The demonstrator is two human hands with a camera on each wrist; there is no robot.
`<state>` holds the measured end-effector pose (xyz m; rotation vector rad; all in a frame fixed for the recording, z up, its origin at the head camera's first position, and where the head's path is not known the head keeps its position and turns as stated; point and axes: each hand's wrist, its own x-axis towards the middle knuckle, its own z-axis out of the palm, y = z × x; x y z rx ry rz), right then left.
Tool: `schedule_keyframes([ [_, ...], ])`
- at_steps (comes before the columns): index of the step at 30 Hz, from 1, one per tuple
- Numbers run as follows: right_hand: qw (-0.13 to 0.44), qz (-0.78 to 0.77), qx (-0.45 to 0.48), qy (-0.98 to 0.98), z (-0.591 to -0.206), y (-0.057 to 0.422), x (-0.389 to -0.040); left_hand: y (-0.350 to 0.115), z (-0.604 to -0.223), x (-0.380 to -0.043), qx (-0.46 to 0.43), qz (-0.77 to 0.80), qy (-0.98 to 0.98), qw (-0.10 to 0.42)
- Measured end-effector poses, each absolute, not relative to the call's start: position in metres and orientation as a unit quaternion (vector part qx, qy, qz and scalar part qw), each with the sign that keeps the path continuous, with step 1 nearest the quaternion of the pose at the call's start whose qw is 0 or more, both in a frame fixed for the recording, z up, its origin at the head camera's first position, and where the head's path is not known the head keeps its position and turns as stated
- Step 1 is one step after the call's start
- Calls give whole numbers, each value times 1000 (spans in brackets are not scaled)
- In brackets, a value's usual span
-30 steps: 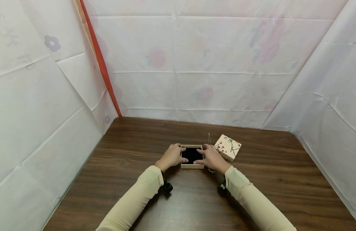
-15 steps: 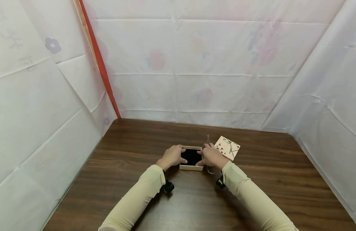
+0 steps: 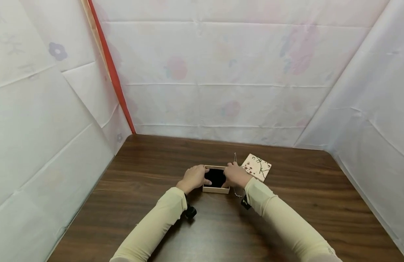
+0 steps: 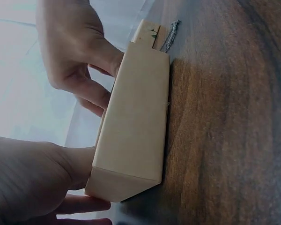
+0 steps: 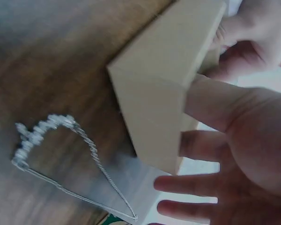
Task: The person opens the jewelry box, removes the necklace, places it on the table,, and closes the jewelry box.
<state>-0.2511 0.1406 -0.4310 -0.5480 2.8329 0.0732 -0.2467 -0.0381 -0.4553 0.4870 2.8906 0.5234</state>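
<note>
A small cream box with a black pad inside sits uncovered on the table. My left hand grips its left side; the thumb reaches over the wall onto the pad, and the other fingers stay outside, as the left wrist view shows. My right hand bends over the right wall with thumb and forefinger inside the box, fingertips hidden. Its other fingers stretch straight past the box. A silver chain with a row of sparkling stones lies just right of the box, partly under my right hand.
The lid, cream with painted branches and red blossoms, lies behind and right of the box. Dark brown wood makes up the table. White patterned cloth walls in the back and both sides, with a red strip at the back left corner.
My right hand has shifted left, and its thumb and forefinger sit farther in over the black pad. My left hand keeps its hold on the box; chain and lid stay in place.
</note>
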Motion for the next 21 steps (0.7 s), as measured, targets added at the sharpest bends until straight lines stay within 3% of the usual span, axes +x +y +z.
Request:
schedule_keyframes([
  [5, 123, 13, -186, 975, -427, 141, -258, -39, -455, -250, 167, 196, 962, 86],
  [13, 16, -38, -188, 981, -438, 143, -258, -39, -457, -250, 168, 202, 961, 88],
  [21, 27, 2, -182, 983, -431, 140, -251, -40, -458, -248, 158, 199, 964, 83],
])
